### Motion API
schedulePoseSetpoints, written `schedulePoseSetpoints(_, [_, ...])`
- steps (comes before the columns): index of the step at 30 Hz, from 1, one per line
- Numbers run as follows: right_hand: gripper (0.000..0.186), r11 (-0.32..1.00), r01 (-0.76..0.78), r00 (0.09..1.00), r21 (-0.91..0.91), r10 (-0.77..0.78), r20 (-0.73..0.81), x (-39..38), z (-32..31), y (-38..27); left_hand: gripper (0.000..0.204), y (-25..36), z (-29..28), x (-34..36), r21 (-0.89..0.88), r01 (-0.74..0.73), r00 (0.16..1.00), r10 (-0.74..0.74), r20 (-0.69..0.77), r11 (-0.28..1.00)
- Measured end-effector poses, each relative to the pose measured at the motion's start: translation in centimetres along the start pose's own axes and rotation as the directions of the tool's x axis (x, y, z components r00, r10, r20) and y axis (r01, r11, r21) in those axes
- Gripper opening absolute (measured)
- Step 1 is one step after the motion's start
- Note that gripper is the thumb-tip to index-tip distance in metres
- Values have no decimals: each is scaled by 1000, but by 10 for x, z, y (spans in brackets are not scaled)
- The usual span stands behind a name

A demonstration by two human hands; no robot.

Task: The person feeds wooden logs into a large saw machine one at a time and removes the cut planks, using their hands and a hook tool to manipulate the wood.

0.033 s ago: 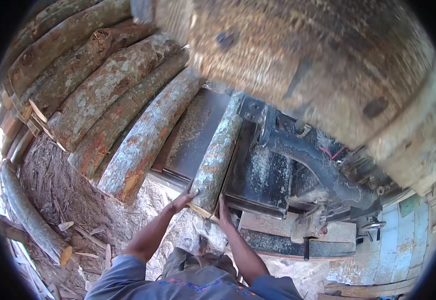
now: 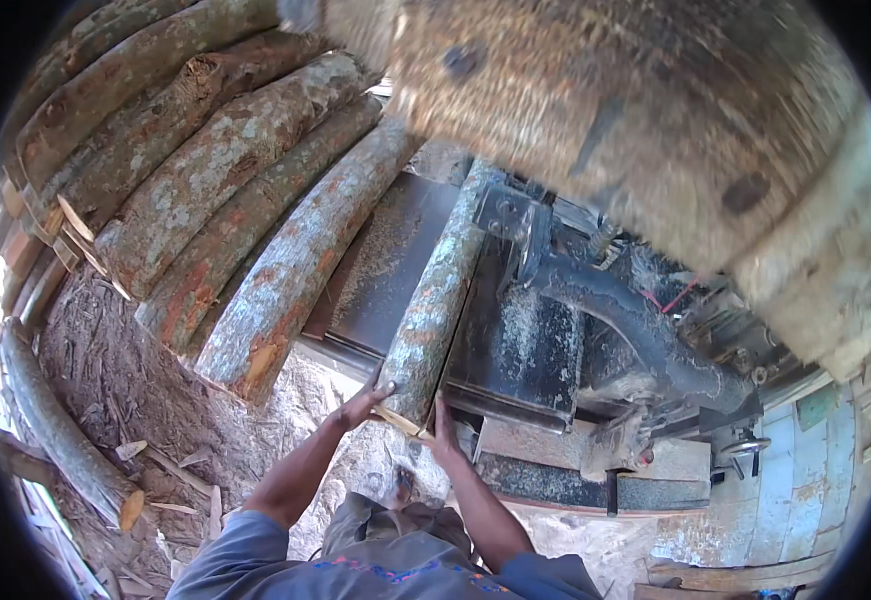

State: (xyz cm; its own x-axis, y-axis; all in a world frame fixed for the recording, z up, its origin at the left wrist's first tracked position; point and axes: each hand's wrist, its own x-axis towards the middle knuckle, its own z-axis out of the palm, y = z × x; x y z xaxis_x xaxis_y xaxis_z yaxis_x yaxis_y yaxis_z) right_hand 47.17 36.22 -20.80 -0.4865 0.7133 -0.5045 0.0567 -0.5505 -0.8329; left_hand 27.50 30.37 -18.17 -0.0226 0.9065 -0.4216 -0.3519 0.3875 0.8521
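A long bark-covered log (image 2: 430, 310) lies lengthwise on a dark metal machine table, pointing away from me. My left hand (image 2: 364, 403) grips its near end from the left, thumb up on the bark. On the opposite side my right hand (image 2: 445, 430) presses against the same end, its fingers partly hidden along the log's right side. A pale cut edge (image 2: 401, 421) shows at the end between my hands. The log's far end runs up to a metal bracket (image 2: 508, 212) and passes out of sight under a large wooden board.
Several logs (image 2: 296, 265) are stacked side by side at the left. The weathered wooden board (image 2: 596, 110) covers the upper right, close overhead. Right of the log are a sawdust-covered plate (image 2: 521, 345), a curved machine arm (image 2: 646, 345) and a handwheel (image 2: 746, 446). Wood scraps litter the ground (image 2: 106, 370).
The overhead board sits slightly farther right and lower in the picture, and a little more of the log's far part shows. Both hands stay on the log's near end.
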Motion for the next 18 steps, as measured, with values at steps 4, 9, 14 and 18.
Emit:
schedulePoseSetpoints(4, [84, 978, -131, 991, 163, 126, 37, -59, 19, 13, 102, -16, 15, -53, -21, 55, 996, -56, -66, 998])
schedulePoseSetpoints(9, [81, 976, -121, 992, 179, 124, -9, -108, 31, 57, 101, -46, 19, -111, -25, 68, 995, -69, -76, 997])
schedulePoseSetpoints(14, [78, 978, -103, 992, 183, 115, -57, -166, 46, 97, 100, -83, 21, -174, -41, 83, 993, -86, -86, 996])
schedulePoseSetpoints(18, [78, 985, -97, 992, 144, 107, -64, -220, 58, 125, 97, -109, 26, -228, -46, 83, 992, -87, -89, 995])
